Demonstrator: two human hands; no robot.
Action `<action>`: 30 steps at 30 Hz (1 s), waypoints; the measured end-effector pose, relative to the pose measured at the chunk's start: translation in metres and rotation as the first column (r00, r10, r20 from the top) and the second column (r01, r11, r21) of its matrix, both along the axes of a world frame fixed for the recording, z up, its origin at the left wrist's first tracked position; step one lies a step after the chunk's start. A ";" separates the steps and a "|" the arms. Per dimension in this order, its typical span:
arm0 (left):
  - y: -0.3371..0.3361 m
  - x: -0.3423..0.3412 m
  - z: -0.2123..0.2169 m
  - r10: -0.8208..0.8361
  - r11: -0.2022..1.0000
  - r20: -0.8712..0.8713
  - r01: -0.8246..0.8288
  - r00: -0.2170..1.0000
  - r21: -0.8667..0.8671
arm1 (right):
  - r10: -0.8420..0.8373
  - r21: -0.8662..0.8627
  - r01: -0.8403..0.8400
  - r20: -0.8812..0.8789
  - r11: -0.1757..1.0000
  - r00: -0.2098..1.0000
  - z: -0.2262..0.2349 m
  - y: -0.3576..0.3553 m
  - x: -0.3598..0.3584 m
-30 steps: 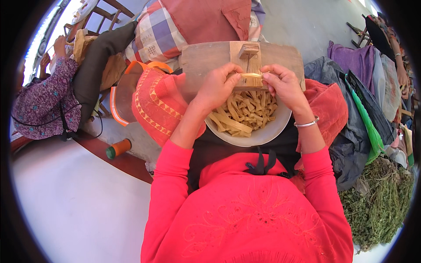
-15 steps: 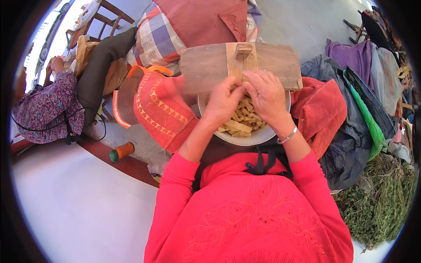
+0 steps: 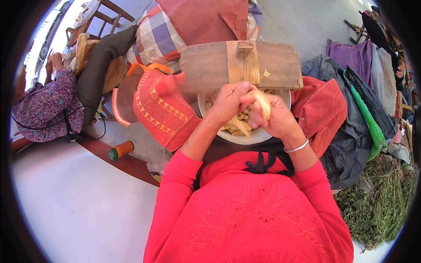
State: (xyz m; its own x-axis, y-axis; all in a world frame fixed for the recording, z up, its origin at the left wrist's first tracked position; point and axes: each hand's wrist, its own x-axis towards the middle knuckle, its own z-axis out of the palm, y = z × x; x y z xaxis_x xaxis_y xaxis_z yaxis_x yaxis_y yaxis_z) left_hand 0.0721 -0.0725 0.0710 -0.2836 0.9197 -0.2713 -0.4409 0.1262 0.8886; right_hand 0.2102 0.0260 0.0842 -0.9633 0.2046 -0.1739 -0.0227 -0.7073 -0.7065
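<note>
A pale yellow, ribbon-like strip (image 3: 263, 104), blurred by motion, curves between my hands above a white bowl (image 3: 245, 140). My right hand (image 3: 280, 117) is closed around it, wrist turned so its back faces right. At the strip's upper left end, the fingers of my left hand (image 3: 229, 104) are pinched together; what lies between them is partly hidden. Many similar folded yellow strips (image 3: 237, 126) fill the bowl in my lap. Just beyond the bowl lies a wooden board (image 3: 204, 65) with a raised wooden block, and a small yellow scrap (image 3: 266, 72) rests on it.
Red cloths (image 3: 164, 109) flank the bowl on both sides. An orange-and-green spool (image 3: 121, 151) lies to the left, near another person in a purple patterned sleeve (image 3: 50, 107). Dark plastic bags (image 3: 346, 131) and a heap of dried green plants (image 3: 381, 197) are at the right.
Both hands have come back from the board toward me, over the bowl. The yellow strip now shows between them, and a small scrap is visible on the board.
</note>
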 end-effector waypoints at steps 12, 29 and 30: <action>0.000 0.030 -0.002 0.089 0.996 0.010 -0.090 0.996 0.024 | -0.452 0.950 0.149 -0.264 -0.274 0.852 -0.001 0.020 -0.016; -0.019 0.048 -0.016 0.303 0.950 -0.862 -0.060 0.407 0.306 | -0.038 -0.044 0.047 0.176 0.998 0.984 -0.046 0.005 0.020; -0.019 0.050 -0.011 0.273 0.959 -0.774 -0.101 0.572 0.264 | -0.113 0.113 0.094 0.174 0.989 0.978 -0.046 0.005 0.017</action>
State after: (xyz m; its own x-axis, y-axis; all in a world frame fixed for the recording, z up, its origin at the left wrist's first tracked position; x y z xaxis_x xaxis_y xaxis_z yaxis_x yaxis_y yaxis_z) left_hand 0.1219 -0.0915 0.0596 -0.4757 0.8247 0.3060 0.4589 -0.0641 0.8862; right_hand 0.2270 0.0306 0.0380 -0.8907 0.3279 -0.3149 0.0419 -0.6305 -0.7750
